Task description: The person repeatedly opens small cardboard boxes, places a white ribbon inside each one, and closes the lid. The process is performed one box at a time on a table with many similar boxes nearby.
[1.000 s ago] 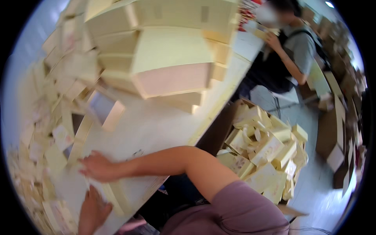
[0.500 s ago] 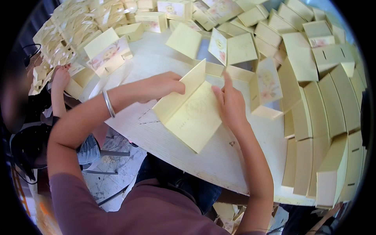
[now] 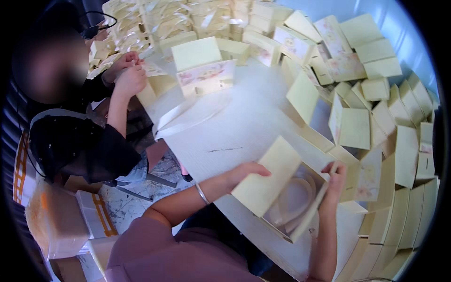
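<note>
In the head view, we have an open, pale yellow rectangular cardboard box at the near side of the white table. Our left hand grips its left flap, thumb on top; our right hand pinches the upper end of its right flap. Inside lies a looped, pale, flat ribbon. To the right stands an open, pale yellow box with flower-printed panel. Farther off, a flower-fronted, cream cardboard box stands with its lid raised; we cannot see its contents.
</note>
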A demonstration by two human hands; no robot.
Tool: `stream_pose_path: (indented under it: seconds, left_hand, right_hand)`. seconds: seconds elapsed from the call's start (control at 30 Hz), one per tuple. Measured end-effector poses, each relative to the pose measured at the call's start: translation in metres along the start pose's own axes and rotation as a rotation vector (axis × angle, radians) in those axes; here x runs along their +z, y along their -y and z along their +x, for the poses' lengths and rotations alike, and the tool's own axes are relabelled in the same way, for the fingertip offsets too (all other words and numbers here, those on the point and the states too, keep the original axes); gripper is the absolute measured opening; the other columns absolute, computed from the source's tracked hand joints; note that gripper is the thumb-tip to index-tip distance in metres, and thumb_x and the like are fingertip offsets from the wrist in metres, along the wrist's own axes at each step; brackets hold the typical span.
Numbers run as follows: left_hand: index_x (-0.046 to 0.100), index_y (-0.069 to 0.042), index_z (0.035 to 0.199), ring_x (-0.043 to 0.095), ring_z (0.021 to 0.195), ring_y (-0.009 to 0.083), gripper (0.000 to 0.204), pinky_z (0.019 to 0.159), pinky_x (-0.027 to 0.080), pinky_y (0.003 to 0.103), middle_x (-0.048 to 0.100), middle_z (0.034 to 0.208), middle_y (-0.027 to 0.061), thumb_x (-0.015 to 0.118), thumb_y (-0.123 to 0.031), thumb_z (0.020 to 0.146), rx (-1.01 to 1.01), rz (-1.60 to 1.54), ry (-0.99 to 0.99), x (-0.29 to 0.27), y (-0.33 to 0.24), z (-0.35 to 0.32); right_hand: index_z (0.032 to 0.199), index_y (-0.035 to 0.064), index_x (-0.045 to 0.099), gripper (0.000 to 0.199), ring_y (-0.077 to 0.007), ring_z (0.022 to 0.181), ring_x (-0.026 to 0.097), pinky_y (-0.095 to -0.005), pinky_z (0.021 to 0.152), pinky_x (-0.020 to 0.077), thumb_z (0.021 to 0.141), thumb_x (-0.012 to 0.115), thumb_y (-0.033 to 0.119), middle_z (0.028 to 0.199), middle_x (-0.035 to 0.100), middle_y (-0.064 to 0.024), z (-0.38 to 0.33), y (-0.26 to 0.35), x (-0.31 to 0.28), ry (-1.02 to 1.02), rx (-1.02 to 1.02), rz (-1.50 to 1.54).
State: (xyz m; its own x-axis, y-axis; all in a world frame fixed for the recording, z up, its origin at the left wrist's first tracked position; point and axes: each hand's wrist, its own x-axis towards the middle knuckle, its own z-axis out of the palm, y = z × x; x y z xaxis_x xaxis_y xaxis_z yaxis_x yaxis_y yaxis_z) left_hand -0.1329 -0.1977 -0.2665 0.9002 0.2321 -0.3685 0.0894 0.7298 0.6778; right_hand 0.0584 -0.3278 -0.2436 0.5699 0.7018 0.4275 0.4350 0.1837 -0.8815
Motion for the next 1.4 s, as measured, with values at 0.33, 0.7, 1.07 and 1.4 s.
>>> stream_pose_path:
  seconds: [0.33,0.7,1.07,1.4]
  left_hand:
    - [0.054,0.004,0.099,0.059,0.071,0.0149,0.027,0.062,0.048,0.025,0.06,0.085,0.0093,0.055,-0.009,0.075,0.047,0.038,0.004,0.001,0.001,-0.003]
    - [0.048,0.003,0.108,0.057,0.082,0.0139,0.033,0.068,0.046,0.025,0.057,0.094,0.0092,0.051,-0.006,0.077,0.104,0.041,-0.006,0.007,-0.003,-0.01]
    - [0.048,0.003,0.108,0.055,0.084,0.0115,0.031,0.072,0.045,0.025,0.056,0.096,0.0077,0.049,-0.008,0.079,0.131,0.075,0.088,0.005,-0.003,-0.009]
    - [0.028,-0.002,0.128,0.033,0.119,0.0244,0.059,0.098,0.024,0.043,0.035,0.126,0.015,0.055,-0.015,0.078,0.967,0.767,-0.13,0.029,-0.029,-0.02]
  right_hand:
    - [0.077,0.0036,0.047,0.015,-0.0216,0.091,0.045,-0.038,0.092,0.0321,0.074,0.042,0.018,0.086,0.046,-0.0106,0.005,0.037,-0.061,0.025,0.133,0.357]
    - [0.103,0.0012,0.053,0.035,-0.0264,0.088,0.052,-0.0346,0.071,0.0427,0.068,0.057,-0.001,0.099,0.049,-0.0154,-0.059,0.04,-0.066,0.385,-0.411,-1.544]
    - [0.077,0.001,0.052,0.018,-0.0304,0.078,0.053,-0.039,0.065,0.0425,0.077,0.056,0.018,0.075,0.051,-0.0137,-0.027,0.058,0.003,1.353,0.185,-0.477]
    - [0.082,-0.0011,0.055,0.024,-0.008,0.056,0.045,-0.0242,0.05,0.0374,0.087,0.051,0.022,0.061,0.05,-0.0015,0.005,0.113,-0.015,0.786,0.575,-0.106]
